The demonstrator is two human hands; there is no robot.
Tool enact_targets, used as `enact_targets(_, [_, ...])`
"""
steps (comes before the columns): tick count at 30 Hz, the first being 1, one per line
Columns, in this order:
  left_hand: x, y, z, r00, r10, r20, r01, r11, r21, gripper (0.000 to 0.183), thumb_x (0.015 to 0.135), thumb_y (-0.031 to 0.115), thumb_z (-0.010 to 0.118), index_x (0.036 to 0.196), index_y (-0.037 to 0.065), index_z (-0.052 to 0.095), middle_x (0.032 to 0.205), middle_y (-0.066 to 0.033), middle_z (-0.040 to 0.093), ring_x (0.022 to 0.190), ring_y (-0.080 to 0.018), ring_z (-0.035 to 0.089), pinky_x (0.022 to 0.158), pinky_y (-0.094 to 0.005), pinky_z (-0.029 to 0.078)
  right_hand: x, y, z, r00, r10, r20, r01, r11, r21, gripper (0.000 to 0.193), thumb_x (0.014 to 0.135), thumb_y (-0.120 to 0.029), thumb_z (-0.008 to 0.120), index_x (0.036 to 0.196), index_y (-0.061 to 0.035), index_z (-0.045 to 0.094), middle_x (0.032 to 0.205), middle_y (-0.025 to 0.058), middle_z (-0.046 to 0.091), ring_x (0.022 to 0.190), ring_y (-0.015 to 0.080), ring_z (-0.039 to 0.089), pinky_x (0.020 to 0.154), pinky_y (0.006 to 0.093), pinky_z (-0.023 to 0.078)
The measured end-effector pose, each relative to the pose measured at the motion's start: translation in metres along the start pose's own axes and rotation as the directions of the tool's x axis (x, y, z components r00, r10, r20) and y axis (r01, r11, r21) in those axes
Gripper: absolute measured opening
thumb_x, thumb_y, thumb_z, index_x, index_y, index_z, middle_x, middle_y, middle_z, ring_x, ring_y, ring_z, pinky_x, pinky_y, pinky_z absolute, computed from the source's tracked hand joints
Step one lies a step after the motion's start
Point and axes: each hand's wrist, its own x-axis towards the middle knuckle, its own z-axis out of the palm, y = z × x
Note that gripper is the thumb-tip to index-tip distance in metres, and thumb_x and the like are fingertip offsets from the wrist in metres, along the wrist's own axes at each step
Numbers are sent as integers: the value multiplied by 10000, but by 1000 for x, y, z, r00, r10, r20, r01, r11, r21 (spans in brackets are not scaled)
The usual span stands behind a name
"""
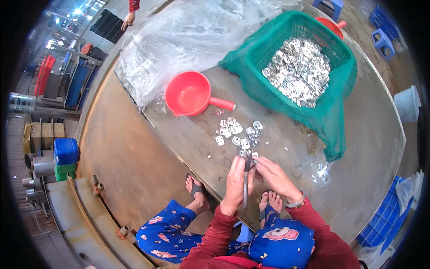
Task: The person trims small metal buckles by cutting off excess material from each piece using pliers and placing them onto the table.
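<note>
Over the near edge of the table my two hands are close together. My left hand (pixel 235 184) is closed round a slim, dark metal hand tool (pixel 246 186), whose tip points away from me; its exact kind is unclear. Beside it, my right hand (pixel 277 178) has its fingers pressed together at a small shiny metal piece (pixel 255 154), partly hidden by the fingertips. Just beyond both hands lies a loose group of small, flat silver pieces with openings in them (pixel 230 127). Many more such pieces (pixel 300 69) fill a green mesh-lined basket (pixel 255 62) at the far right.
A red dipper (pixel 188 93) rests left of the pieces, its handle toward the right. Clear plastic sheeting (pixel 152 58) covers the table's far left. Another red dipper (pixel 329 27) is behind the basket. Blue stools (pixel 383 44) stand at the right. Another person's hand (pixel 128 21) shows far left.
</note>
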Motion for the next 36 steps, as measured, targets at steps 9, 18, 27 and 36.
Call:
enact_targets(9, [-20, 16, 38, 974, -112, -195, 113, 994, -5, 206, 779, -18, 615, 951, -20, 502, 850, -183, 483, 751, -375, 516, 637, -429, 431, 0, 12, 9, 968, 195, -159, -116, 907, 405, 371, 1008, -314, 342, 1165, -23, 510, 711, 15, 548, 463, 68, 472, 467, 200, 378])
enact_targets(18, [-7, -5, 14, 991, -69, -112, 69, 998, -5, 178, 822, 17, 586, 998, 17, 605, 865, -185, 553, 761, -345, 567, 637, -379, 466, 5, 17, 9, 963, 187, -193, -163, 978, 134, 234, 990, -293, 394, 965, -90, 508, 875, -20, 498, 751, 64, 452, 625, 230, 395])
enact_targets(27, [-40, -51, 45, 995, 99, -2, -97, 965, -242, 168, 748, 39, 690, 889, 27, 598, 737, -120, 521, 641, -297, 543, 558, -338, 435, -12, 68, -54, 895, 440, -77, -288, 701, 653, 285, 961, -237, 442, 1122, -11, 503, 736, -19, 413, 640, 86, 377, 561, 222, 323])
enact_targets(36, [-214, -57, -68, 93, -280, 956, 602, 780, 170, 313, 855, 319, 592, 993, 40, 629, 945, -191, 590, 933, -364, 529, 826, -439, 417, 22, 54, -107, 898, 408, -165, -253, 784, 567, 436, 944, -239, 500, 1274, 19, 376, 766, 19, 413, 664, 96, 387, 536, 216, 315])
